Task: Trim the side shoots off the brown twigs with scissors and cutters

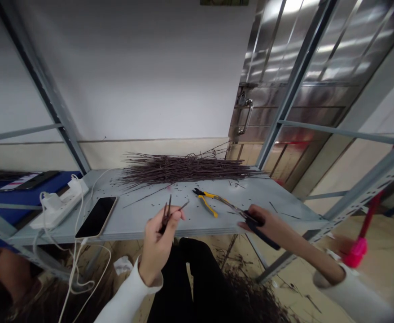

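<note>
My left hand (161, 231) is closed around a few short, dark brown twig-like sticks (168, 211), which poke up past the thumb and fingers. In my right hand (262, 220) is a black-handled tool (262, 234), apparently pliers; its narrow metal end points left over the grey shelf (183, 220). Close to that end lie yellow-handled cutting pliers (207, 202) with dark jaws, and the two tools overlap in view. Behind both hands stretches a long heap of thin dark sticks (183, 169), laid mostly lengthwise along the shelf's back.
A phone (97, 217) lies at the shelf's left, beside a white power strip (60, 202) with cables. Uprights (284, 98) frame both sides. Small dark scraps dot the shelf, and a pile of sticks (247, 291) covers the floor below. Another person's arm (11, 271) shows at lower left.
</note>
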{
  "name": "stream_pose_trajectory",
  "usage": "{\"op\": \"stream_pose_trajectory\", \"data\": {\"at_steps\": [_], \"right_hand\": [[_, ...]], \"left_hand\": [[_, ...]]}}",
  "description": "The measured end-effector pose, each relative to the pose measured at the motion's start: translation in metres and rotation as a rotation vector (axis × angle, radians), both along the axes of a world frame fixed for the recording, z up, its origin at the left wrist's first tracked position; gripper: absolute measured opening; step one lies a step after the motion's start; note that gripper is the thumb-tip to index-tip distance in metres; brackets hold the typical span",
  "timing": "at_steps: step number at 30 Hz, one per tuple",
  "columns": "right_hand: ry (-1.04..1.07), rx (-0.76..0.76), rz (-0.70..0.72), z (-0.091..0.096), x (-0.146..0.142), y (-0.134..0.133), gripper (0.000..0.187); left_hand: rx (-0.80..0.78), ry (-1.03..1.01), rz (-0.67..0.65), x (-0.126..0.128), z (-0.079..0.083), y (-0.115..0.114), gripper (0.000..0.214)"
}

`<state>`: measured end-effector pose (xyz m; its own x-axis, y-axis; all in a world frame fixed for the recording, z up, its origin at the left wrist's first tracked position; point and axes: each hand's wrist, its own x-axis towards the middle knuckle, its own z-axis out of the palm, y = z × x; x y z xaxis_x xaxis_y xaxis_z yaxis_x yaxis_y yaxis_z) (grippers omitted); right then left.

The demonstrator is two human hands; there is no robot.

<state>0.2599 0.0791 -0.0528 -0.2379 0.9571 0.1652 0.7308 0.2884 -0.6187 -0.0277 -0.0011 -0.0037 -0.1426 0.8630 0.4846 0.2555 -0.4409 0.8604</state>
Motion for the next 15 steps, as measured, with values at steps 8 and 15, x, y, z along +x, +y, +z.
{"op": "stream_pose_trajectory", "data": {"at_steps": [8,15], "right_hand": [[-0.376,0.0,-0.33,-0.046,0.04,0.074,0.014],[-0.451,0.114,-0.286,-0.047,-0.003,0.082,0.037]], "left_hand": [[-0.09,-0.267,-0.251,-0.001,-0.007,-0.003,0.026],[-0.105,-0.396,-0.441,-0.003,-0.004,0.0,0.03]]}}
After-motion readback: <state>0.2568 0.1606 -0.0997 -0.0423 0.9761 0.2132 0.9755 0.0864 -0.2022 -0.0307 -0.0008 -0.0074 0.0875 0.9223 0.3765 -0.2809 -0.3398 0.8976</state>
